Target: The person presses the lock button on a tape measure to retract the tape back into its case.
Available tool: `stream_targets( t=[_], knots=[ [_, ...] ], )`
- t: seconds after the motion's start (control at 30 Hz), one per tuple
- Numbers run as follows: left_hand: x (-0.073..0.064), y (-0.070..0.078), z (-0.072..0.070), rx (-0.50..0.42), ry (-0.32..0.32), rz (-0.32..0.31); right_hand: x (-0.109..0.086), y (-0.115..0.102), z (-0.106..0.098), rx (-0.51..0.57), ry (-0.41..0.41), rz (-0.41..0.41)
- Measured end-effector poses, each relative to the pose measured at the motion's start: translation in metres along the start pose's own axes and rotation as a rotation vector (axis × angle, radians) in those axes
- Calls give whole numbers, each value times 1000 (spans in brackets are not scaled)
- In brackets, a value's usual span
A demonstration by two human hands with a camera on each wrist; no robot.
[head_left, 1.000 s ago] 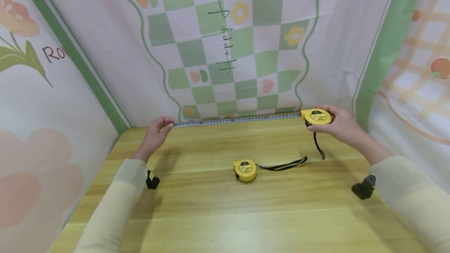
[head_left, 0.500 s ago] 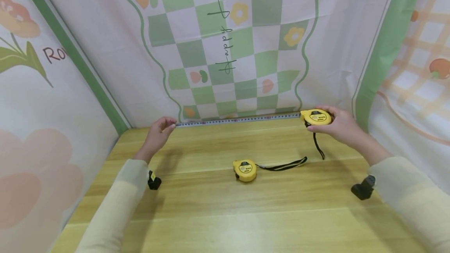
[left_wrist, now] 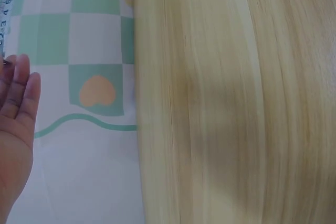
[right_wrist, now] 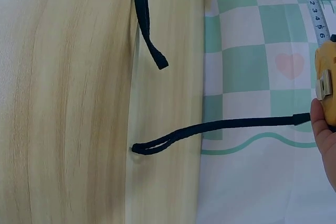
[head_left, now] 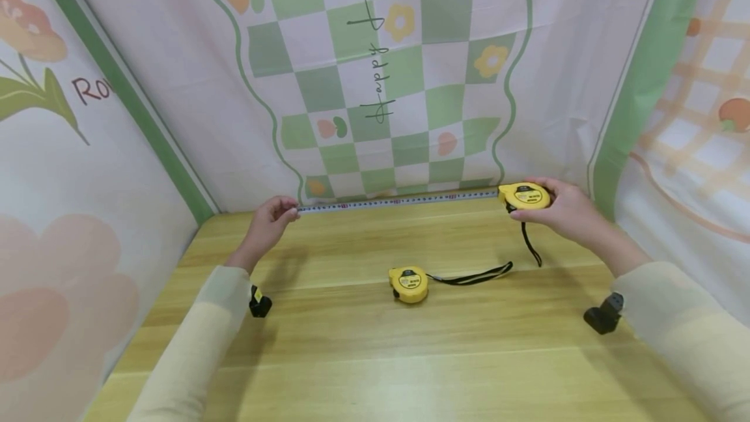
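Note:
A yellow tape measure [head_left: 528,196] is in my right hand [head_left: 565,209], which grips its case from the right side. Its white blade [head_left: 424,199] stretches leftward, nearly straight, above the back of the table. At the far end of the blade, my left hand [head_left: 267,223] pinches the tip between thumb and fingers. From the held case dangles a black wrist strap [right_wrist: 220,125]. A second yellow tape measure [head_left: 409,284] lies on the table between the arms, its black strap [head_left: 474,275] trailing to the right.
The wooden table [head_left: 351,357] ends at a patterned cloth backdrop [head_left: 398,83]. Cloth walls [head_left: 70,168] also stand at the left and right. Black wrist cameras [head_left: 605,313] hang beneath both sleeves.
My left hand has shifted slightly right with the blade's tip. The numbers on the blade have slid toward the case, and the exposed length is a little shorter. The second tape measure stays put.

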State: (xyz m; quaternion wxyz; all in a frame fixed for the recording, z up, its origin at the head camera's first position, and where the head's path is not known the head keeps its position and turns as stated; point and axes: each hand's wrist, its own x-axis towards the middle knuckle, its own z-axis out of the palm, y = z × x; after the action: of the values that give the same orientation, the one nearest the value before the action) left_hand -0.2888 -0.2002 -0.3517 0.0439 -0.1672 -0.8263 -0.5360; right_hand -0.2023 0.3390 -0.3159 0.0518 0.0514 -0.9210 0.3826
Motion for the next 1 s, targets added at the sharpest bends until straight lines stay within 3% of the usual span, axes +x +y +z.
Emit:
stream_targets(
  t=[1.0],
  knots=[
    [4,3,12,-38,10,21,5,-4,5,-50,48,-14]
  ],
)
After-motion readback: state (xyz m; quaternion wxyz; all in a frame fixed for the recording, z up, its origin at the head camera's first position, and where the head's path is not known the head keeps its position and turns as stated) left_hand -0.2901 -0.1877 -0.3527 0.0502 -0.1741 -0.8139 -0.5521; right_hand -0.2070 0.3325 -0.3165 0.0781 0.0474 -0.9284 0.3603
